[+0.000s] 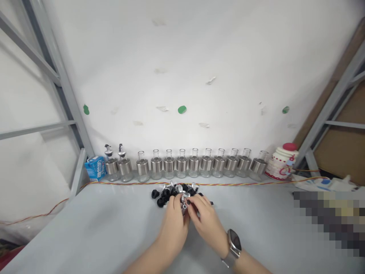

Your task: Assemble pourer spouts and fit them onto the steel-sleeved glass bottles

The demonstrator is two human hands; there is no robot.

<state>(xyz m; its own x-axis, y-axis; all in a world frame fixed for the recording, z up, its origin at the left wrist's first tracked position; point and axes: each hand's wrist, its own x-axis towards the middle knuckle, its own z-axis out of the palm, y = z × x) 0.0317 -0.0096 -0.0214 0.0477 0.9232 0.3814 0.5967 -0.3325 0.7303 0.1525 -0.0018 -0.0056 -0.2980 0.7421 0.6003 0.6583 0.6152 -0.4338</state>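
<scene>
Gripped a spout [184, 206] in left hand [174, 217] and right hand [207, 215], with two topped bottles [124, 165], ten open ones [182, 163] along table's [114, 224] back edge.

Blue carton [96, 169] with white lettering parked at the back left corner of the table [114, 224], and over by the back right corner there's a chubby cream jar [281, 163] with a red top and red trim. A red-and-yellow wire [159, 183] runs along the back edge and trails off past the left one. Some crumpled white plastic [309, 181] with a blue mark lies right of the jar. Past the back edge: white wall [199, 49], three green stickers [182, 109], torn whitish scraps [211, 80]. Grey metal frames [68, 87] flank both side edges, brown board [346, 142] behind the right one.
</scene>
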